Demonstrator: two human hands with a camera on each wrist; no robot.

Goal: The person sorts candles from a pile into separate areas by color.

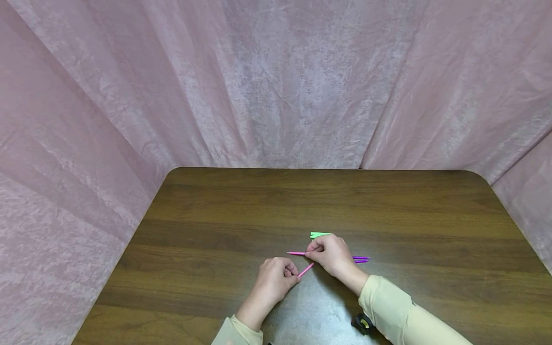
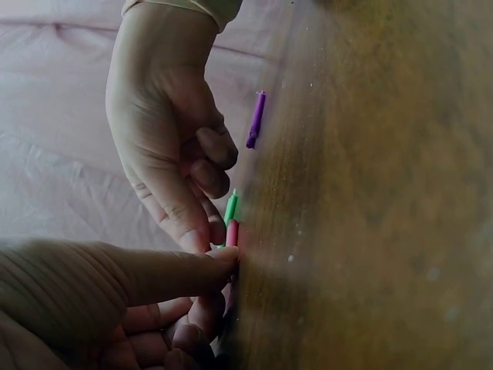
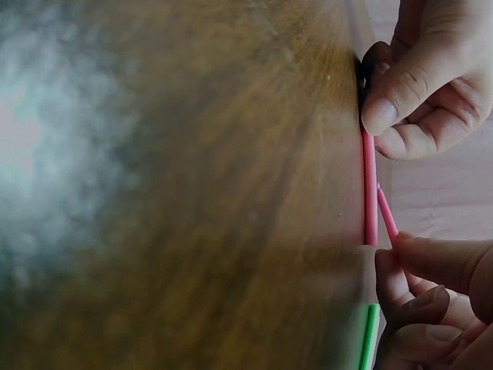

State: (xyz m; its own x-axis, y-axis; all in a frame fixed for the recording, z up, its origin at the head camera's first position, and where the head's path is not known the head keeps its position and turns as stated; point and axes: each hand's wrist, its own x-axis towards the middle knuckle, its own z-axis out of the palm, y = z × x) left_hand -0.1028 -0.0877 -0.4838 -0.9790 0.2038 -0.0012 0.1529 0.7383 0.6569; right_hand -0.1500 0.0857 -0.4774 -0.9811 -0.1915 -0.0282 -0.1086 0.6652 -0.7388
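Between thumb and fingertips, my left hand (image 1: 271,280) pinches the near end of a slim pink pen-like stick (image 1: 306,270), which slants up to the right, low over the table. My right hand (image 1: 332,254) pinches a second pink stick (image 1: 296,253) whose narrow tip points left. In the right wrist view the two pink sticks run close side by side, the right hand's stick (image 3: 387,212) tilted against the other (image 3: 370,193). Green sticks (image 1: 319,235) lie just beyond the right hand, partly hidden by it. Purple sticks (image 1: 361,259) lie to its right, partly covered.
The brown wood-grain table (image 1: 194,211) has rounded far corners. Pink curtains (image 1: 280,86) hang behind it and at both sides. A black device (image 1: 363,323) sits at the right sleeve. Glare brightens the tabletop between the forearms.
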